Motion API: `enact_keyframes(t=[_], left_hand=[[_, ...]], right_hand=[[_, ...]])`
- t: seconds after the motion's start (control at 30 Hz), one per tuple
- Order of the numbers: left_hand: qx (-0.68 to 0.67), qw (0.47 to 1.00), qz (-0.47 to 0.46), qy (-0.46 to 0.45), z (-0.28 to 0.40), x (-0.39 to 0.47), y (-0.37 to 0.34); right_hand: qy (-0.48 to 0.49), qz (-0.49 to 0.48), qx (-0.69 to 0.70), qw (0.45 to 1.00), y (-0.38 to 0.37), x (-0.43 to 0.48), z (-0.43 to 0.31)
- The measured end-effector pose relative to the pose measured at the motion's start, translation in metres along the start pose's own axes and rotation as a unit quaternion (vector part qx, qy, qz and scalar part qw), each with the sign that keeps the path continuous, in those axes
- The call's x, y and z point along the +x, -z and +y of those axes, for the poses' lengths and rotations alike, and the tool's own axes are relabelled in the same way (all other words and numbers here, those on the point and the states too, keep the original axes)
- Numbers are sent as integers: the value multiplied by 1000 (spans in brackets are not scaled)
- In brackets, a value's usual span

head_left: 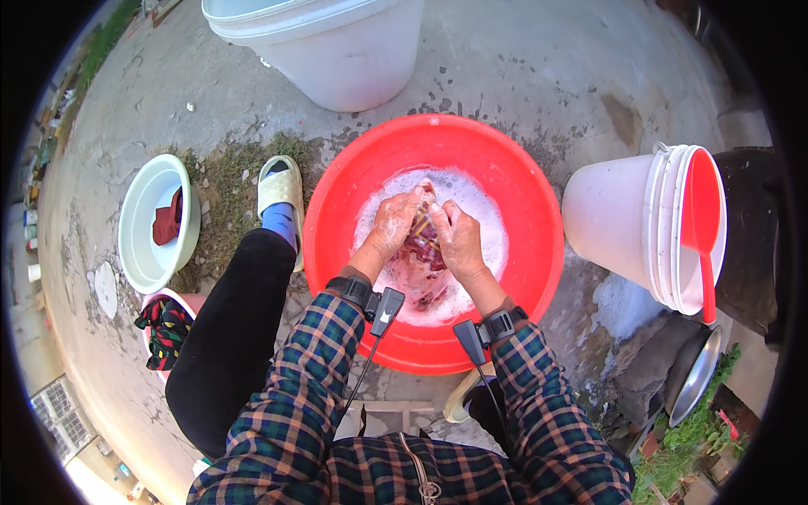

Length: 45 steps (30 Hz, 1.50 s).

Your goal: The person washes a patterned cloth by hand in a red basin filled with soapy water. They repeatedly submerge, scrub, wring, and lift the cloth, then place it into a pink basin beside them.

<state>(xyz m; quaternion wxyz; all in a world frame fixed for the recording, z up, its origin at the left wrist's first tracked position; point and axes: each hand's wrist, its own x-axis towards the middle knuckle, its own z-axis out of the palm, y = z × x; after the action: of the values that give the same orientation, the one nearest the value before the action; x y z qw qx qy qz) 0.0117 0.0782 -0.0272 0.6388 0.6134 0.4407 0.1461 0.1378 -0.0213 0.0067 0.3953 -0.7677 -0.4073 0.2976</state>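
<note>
Before me on the ground stands a red plastic basin (pixel 435 140) holding foamy, soapy water (pixel 483 243). My left hand (pixel 392 222) and my right hand (pixel 459 238) grip a wet, dark red patterned cloth (pixel 424 237) between them, just above the suds. Yellowish lines cross the part of the cloth between my hands. Its lower part hangs into the pinkish foam, where its edges are hidden. Both hands have wet suds on them, and some of my fingertips are hidden by the cloth.
A large white tub (pixel 341 63) stands beyond the basin. At right, a white bucket (pixel 606 214) holds a red dipper (pixel 699 211), with a metal bowl (pixel 697 379) nearer me. At left are a pale green basin (pixel 136 233) with dark red cloth (pixel 168 222) and a pink container (pixel 189 300) with patterned fabric (pixel 167 331).
</note>
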Motion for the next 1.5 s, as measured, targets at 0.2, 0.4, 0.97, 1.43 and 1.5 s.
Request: enact_keyframes(t=[0.2, 0.4, 0.97, 1.43, 1.5], left_hand=[[-148, 982, 113, 43, -7, 5, -5], [-50, 987, 137, -63, -3, -10, -34], [-94, 983, 144, 70, -12, -9, -48], [-30, 984, 167, 49, -16, -14, -49], [14, 993, 121, 14, -12, -16, -47]], right_hand=[[13, 94, -106, 990, -18, -14, -22], [23, 112, -79, 990, -22, 1, -28], [19, 139, -74, 987, -17, -2, -20], [107, 125, -78, 983, -26, -3, -4], [45, 165, -132, 976, -19, 11, 9]])
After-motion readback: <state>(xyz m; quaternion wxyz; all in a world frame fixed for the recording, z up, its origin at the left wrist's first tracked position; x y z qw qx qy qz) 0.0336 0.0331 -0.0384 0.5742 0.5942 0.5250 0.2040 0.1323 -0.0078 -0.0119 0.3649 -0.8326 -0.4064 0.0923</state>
